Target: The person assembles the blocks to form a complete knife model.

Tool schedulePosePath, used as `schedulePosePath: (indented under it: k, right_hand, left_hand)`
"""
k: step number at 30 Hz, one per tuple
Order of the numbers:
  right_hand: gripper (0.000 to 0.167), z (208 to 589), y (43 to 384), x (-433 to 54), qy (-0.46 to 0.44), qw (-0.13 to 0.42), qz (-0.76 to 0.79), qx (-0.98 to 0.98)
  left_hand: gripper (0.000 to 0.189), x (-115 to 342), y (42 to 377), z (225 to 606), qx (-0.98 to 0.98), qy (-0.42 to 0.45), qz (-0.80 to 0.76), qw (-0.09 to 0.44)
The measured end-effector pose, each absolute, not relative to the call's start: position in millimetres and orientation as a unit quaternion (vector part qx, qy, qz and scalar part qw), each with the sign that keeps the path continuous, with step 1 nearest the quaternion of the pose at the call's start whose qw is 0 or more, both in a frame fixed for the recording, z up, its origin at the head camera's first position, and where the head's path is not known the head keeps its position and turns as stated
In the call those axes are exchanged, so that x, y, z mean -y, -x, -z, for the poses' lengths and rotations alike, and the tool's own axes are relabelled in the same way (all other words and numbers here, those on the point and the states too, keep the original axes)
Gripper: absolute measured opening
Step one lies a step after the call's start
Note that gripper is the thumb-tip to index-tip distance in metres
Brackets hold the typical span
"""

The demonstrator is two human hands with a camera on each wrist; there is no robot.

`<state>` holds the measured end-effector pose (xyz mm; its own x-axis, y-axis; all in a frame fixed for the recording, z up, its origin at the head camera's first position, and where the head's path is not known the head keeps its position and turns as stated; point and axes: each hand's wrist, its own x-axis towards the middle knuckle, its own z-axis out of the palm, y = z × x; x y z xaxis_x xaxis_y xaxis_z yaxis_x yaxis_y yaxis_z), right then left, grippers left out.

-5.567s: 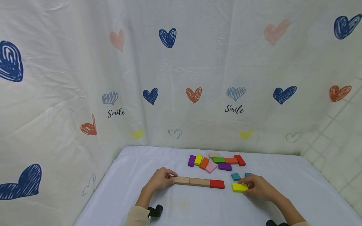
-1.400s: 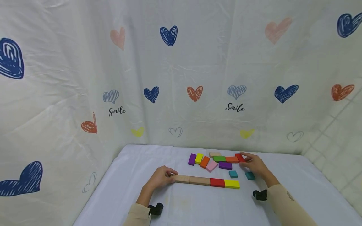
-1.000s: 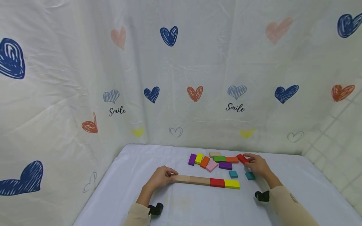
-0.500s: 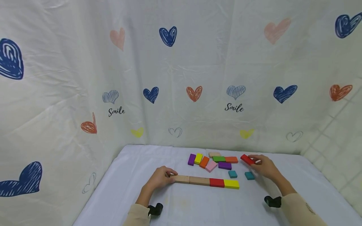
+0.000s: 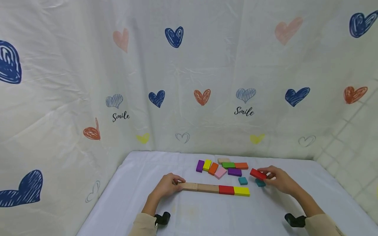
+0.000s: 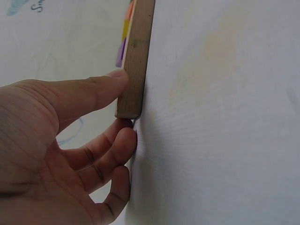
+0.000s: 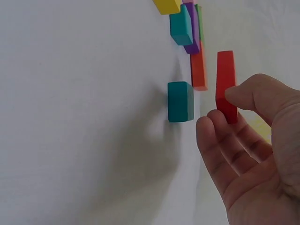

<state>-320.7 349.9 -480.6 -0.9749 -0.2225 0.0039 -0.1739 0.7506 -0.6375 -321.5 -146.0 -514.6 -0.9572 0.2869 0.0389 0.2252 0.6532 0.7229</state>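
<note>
A row of blocks lies on the white tablecloth: two plain wooden blocks (image 5: 208,188), a red block (image 5: 226,190) and a yellow block (image 5: 241,191), end to end. My left hand (image 5: 167,187) holds the row's left end, its thumb against the first wooden block (image 6: 136,56) and fingers at its end. My right hand (image 5: 280,179) pinches another red block (image 7: 225,79) between thumb and fingers, raised above the table. In the head view this block overlaps a small teal block (image 5: 260,183); a second teal block (image 5: 242,181) lies to its left.
Behind the row lie purple (image 5: 234,172), pink (image 5: 220,172), orange (image 5: 241,166), green (image 5: 228,165) and yellow (image 5: 207,165) blocks, plus a wooden one (image 5: 223,161). A white curtain (image 5: 218,131) printed with hearts hangs at the table's back edge.
The yellow block went from my right hand to the row's right end. My right hand then took the red block from the back group and brought it right and nearer. My left hand stayed put.
</note>
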Motion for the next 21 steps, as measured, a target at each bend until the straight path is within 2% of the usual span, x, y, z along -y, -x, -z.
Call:
schedulePosePath:
  k: [10, 21]
  right_hand:
    - [0.045, 488.5, 304.2, -349.8, 0.165, 0.096, 0.349, -0.917]
    - [0.044, 494.3, 298.5, -349.9, 0.153, 0.137, 0.347, -0.915]
  left_hand:
    - [0.022, 146.2, 321.2, 513.6, -0.907, -0.147, -0.394, 0.035]
    - [0.022, 146.0, 321.6, 514.8, -0.908, -0.144, -0.392, 0.034]
